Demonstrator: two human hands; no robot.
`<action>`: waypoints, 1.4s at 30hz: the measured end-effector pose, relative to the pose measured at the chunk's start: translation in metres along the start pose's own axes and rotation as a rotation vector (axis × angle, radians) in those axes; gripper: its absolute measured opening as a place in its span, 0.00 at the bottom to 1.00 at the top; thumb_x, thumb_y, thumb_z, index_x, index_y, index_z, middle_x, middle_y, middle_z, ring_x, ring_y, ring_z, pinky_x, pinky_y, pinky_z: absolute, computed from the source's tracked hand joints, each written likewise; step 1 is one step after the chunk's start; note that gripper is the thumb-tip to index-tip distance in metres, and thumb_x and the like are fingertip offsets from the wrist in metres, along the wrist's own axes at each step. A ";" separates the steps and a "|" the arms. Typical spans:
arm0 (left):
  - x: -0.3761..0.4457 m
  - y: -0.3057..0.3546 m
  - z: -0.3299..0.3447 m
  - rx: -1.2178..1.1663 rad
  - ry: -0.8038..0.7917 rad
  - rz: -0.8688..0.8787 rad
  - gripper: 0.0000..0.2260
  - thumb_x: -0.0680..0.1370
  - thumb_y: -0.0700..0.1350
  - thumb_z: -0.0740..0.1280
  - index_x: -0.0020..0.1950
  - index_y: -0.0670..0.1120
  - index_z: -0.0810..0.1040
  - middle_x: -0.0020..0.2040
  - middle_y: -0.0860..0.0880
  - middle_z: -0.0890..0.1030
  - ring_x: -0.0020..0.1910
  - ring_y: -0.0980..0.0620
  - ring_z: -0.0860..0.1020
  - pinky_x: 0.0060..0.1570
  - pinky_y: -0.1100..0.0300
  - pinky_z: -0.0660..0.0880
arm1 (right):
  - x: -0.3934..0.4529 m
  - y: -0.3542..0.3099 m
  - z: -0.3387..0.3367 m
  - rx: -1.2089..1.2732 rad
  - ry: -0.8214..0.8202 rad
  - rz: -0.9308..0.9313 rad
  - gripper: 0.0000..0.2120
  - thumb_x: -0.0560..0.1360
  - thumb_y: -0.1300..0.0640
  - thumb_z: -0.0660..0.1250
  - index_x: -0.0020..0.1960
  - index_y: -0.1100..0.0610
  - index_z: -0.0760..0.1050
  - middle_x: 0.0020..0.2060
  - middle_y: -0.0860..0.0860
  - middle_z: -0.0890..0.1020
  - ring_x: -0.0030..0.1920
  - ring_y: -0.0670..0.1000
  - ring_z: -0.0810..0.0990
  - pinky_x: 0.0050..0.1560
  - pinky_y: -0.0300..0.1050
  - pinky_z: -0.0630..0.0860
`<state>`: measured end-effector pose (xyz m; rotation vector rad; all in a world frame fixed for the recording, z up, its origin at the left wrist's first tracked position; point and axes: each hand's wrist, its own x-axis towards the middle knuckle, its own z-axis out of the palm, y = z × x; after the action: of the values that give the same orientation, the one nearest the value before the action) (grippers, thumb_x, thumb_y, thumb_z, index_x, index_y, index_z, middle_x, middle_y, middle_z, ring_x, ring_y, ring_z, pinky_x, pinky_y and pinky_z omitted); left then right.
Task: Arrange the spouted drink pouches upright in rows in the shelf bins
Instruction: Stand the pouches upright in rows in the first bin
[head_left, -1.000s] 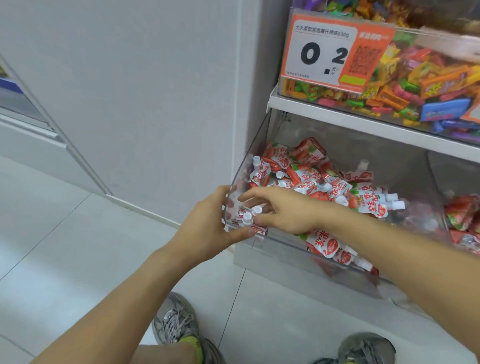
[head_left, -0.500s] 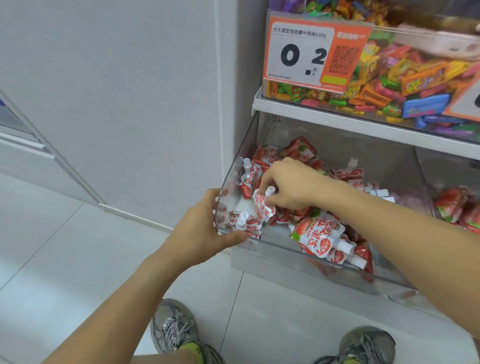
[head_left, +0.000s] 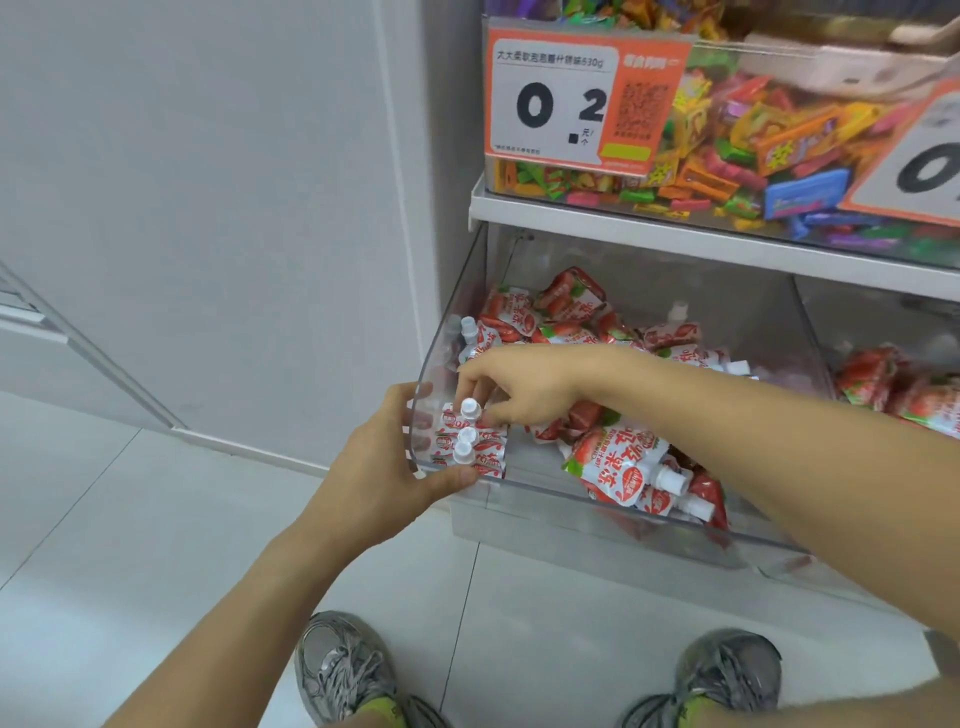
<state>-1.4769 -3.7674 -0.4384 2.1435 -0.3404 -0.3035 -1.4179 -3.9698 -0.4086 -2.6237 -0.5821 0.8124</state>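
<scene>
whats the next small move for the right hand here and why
Probably let go of the third pouch and reach back for a loose one such as the flat pouch at the front. The right hand has its fingers at the back of the upright row in the bin's left corner, the left hand steadies that corner, and most pouches lie jumbled.

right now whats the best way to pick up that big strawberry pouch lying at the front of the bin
Take the loose pouch by its neck just behind the white cap, coming from above and from the right. It lies flat on the pile with the spout pointing right, and that rigid neck probably pinches more surely than the soft body.
</scene>
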 end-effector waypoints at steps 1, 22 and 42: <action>0.000 0.000 0.000 0.001 0.001 -0.004 0.38 0.63 0.53 0.80 0.68 0.56 0.65 0.48 0.64 0.76 0.43 0.66 0.79 0.50 0.58 0.79 | -0.001 0.004 -0.005 0.072 -0.056 0.016 0.18 0.77 0.61 0.70 0.65 0.52 0.75 0.59 0.49 0.82 0.57 0.48 0.81 0.59 0.47 0.80; 0.005 0.000 -0.003 -0.017 -0.026 0.003 0.36 0.62 0.52 0.81 0.63 0.58 0.65 0.47 0.65 0.76 0.43 0.69 0.78 0.46 0.64 0.78 | 0.019 0.050 -0.024 -0.152 0.508 -0.064 0.21 0.65 0.44 0.79 0.43 0.52 0.71 0.36 0.49 0.78 0.37 0.53 0.77 0.36 0.50 0.72; 0.004 -0.001 -0.004 0.006 -0.029 0.008 0.36 0.63 0.54 0.81 0.65 0.57 0.65 0.47 0.65 0.75 0.44 0.71 0.76 0.47 0.61 0.78 | 0.022 0.027 -0.013 -0.033 0.059 0.029 0.17 0.75 0.49 0.72 0.62 0.50 0.79 0.51 0.43 0.82 0.49 0.46 0.81 0.51 0.43 0.77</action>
<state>-1.4718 -3.7654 -0.4376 2.1453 -0.3667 -0.3295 -1.3861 -3.9852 -0.4203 -2.6817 -0.5467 0.7366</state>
